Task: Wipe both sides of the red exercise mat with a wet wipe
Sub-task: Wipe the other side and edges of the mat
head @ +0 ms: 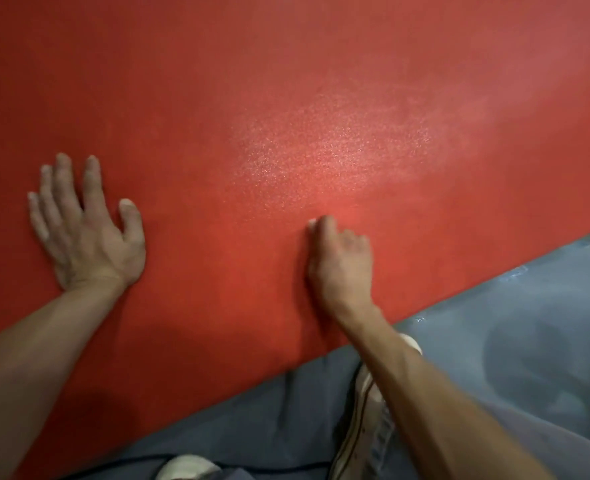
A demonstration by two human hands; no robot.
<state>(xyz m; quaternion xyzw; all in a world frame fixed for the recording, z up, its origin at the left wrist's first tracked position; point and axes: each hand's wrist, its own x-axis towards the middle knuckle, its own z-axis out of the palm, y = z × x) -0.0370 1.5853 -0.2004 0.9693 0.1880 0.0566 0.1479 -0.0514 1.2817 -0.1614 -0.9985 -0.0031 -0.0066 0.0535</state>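
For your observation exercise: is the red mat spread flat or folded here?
Spread flat: the red mat shows no fold or curl in view, and the left hand rests palm-down on it.

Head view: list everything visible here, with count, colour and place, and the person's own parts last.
Exercise mat: one, red, fills most of the view; a glistening patch at its centre.
Floor: grey, lower right, beside the mat's edge.
Wet wipe: barely a white sliver under the right fingertips, if that is it.
Shoes: two, white, bottom centre.
Left hand: flat on the mat, fingers spread.
Right hand: fingers curled, pressing on the mat.
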